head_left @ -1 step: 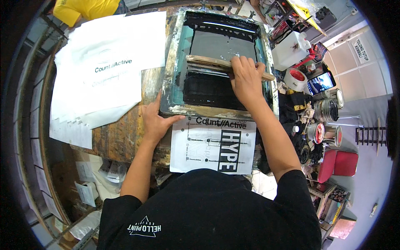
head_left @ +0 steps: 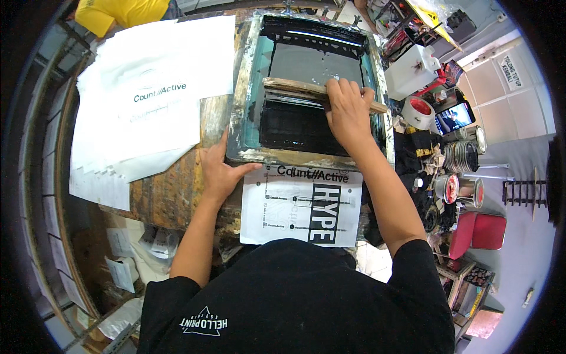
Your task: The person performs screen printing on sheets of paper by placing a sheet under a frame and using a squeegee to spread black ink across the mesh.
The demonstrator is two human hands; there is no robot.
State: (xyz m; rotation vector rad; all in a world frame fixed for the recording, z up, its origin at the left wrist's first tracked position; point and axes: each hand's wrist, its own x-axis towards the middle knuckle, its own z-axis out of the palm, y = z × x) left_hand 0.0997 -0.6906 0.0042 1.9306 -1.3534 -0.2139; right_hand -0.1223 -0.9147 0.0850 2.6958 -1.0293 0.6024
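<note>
A screen printing frame (head_left: pixel 306 156) with a worn wooden border lies on the workbench, black ink spread over its mesh. Across the mesh rests a wooden-handled squeegee (head_left: pixel 289 86), and my right hand (head_left: pixel 349 115) is closed around the right part of its handle. My left hand (head_left: pixel 219 171) is spread against the near left corner of the frame, thumb along the front edge and a finger pointing up the left side. From under the frame's front edge sticks a white printed sheet (head_left: pixel 277 203) with black lettering.
On the left part of the worn wooden bench (head_left: pixel 159 192) lies a stack of white printed sheets (head_left: pixel 147 130). To the right stand a white jerrycan (head_left: pixel 410 74), a lit phone (head_left: pixel 454 118) and several ink cans (head_left: pixel 447 189). A red chair (head_left: pixel 489 231) is farther right.
</note>
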